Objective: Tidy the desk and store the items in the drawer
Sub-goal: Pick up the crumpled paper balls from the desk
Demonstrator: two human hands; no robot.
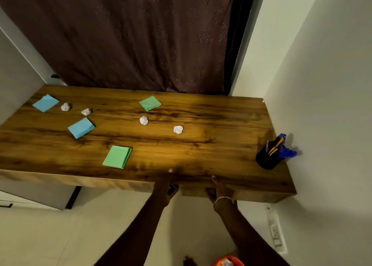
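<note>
Surface: wood grain, walled left and right, dark curtain hanging behind the back edge. Far blue pad lies at the left rear corner, close to the left edge. Just right of it, first paper ball, then second paper ball, apart from each other. Near blue pad lies in front of the second ball, turned askew, well inside all edges. Front green pad lies near the front edge, not overhanging it. Rear green pad lies toward the back, mid-surface; third paper ball sits just in front of it, fourth paper ball further right. Left hand: thumb on top of the front edge, fingers curled under the front panel, gripping it. Right hand, bracelet at the wrist: same grip, thumb on top, fingers hooked under. Cannot tell whether this panel is the drawer front; it sits flush. A wide stretch of bare wood runs from the fourth ball to the pen holder, which stands upright near the right front corner, beside the wall, holding several pens. Wall socket below the right end.
</note>
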